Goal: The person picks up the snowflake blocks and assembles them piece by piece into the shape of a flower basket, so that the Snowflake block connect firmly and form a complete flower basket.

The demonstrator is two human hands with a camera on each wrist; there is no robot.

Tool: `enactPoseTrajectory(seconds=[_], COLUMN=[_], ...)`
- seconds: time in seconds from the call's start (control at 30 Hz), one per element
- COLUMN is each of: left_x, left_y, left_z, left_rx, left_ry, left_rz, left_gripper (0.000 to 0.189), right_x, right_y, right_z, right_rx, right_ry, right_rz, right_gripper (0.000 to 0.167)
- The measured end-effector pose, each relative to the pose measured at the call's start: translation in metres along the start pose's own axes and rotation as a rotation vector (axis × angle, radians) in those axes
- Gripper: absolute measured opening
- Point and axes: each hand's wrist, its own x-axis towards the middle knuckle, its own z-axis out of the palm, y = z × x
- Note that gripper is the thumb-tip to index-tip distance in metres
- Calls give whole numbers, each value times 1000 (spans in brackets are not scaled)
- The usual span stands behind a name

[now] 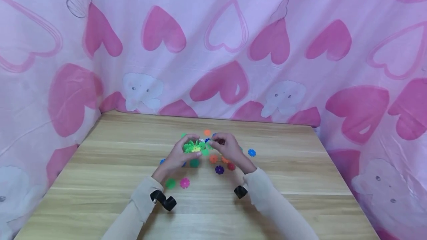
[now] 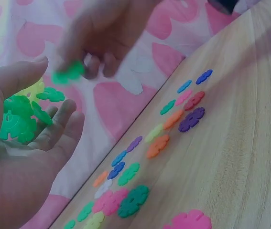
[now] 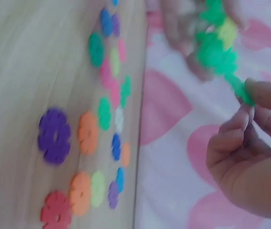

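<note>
My left hand (image 1: 177, 155) is raised over the wooden table, palm up. It holds a cluster of joined green flower-shaped plastic discs with a yellow one among them (image 2: 19, 117), thumb on one side and fingers on the other. My right hand (image 1: 231, 149) is close by on the right. Between its thumb and fingertips it pinches a single green flower disc (image 2: 68, 74), blurred in the left wrist view. Seen from the right wrist, that green disc (image 3: 241, 89) overlaps the lower end of the cluster (image 3: 217, 56).
Loose flower discs in several colours lie on the table (image 1: 100, 180), among them a purple one (image 1: 219, 170), a pink one (image 1: 185, 183) and a blue one (image 1: 251, 152). Black camera mounts (image 1: 164, 200) hang at both wrists. A pink heart-patterned curtain (image 1: 220, 32) surrounds the table's back and sides.
</note>
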Motion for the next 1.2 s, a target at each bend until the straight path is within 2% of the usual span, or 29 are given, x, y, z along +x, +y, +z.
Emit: enactPoseTrajectory(seconds=[0.17, 0.5, 0.73, 0.8, 0.97, 1.2], left_x=[0, -1, -2, -2, -1, 2], left_y=[3, 5, 5, 6, 8, 9], left_z=[2, 4, 4, 4, 5, 4], left_rx=[40, 67, 22, 7, -14, -74], left_ry=[-32, -47, -51, -54, -57, -83], left_rz=[12, -4, -12, -26, -63, -43], left_gripper=[55, 52, 53, 53, 54, 52], right_x=[-6, -14, -18, -20, -25, -26], right_y=[-11, -12, -11, -11, -7, -5], right_z=[2, 8, 11, 13, 21, 29], right_rx=[47, -14, -71, -64, 6, 80], right_ry=[-36, -32, -76, -80, -28, 35], right_rz=[-89, -79, -97, -73, -46, -58], right_gripper=[13, 10, 26, 29, 27, 27])
